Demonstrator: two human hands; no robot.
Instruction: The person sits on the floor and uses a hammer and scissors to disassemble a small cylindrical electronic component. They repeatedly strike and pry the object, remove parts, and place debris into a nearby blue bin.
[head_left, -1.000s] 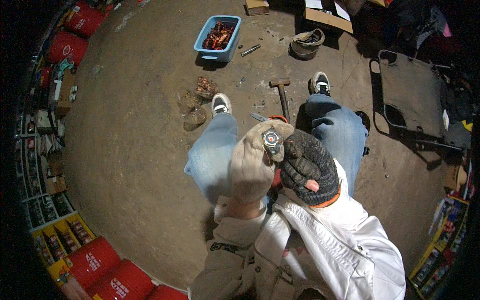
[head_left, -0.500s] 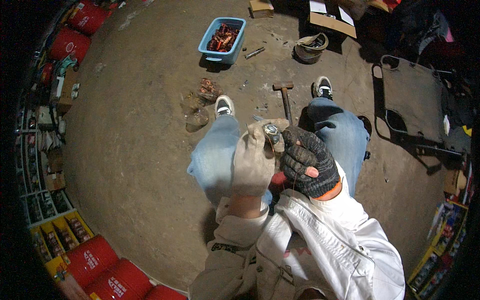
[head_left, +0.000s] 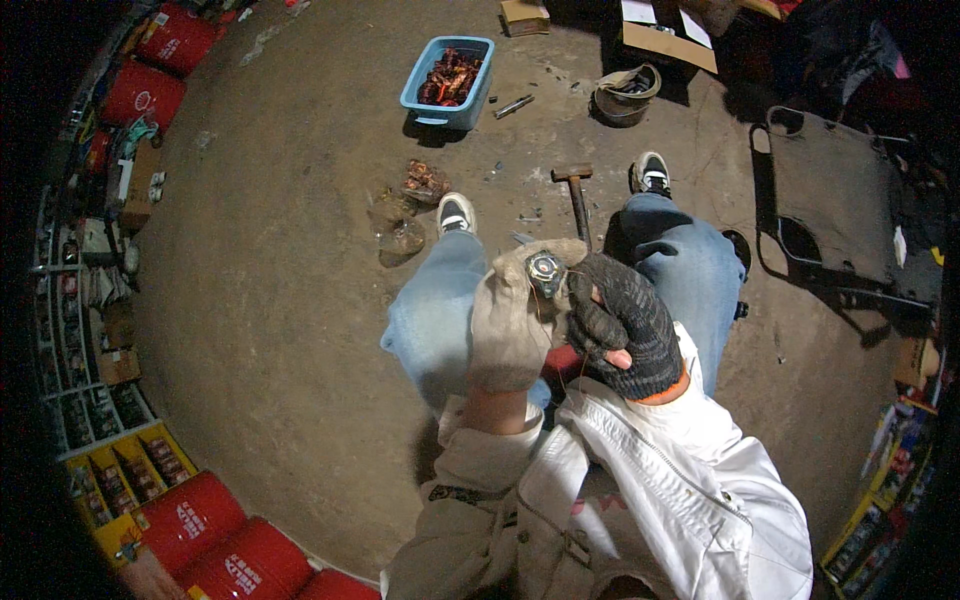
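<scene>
Round metal part [head_left: 546, 272]: small, disc-shaped, grey-silver with a bluish centre and a ringed face turned upward. Held above the knees, pinched at the fingertips of the left hand [head_left: 515, 320] in a beige glove, touching the right hand [head_left: 625, 325] in a dark knit glove.

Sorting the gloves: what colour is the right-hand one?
Dark grey-black knit with an orange cuff, on the right hand; head view.
</scene>
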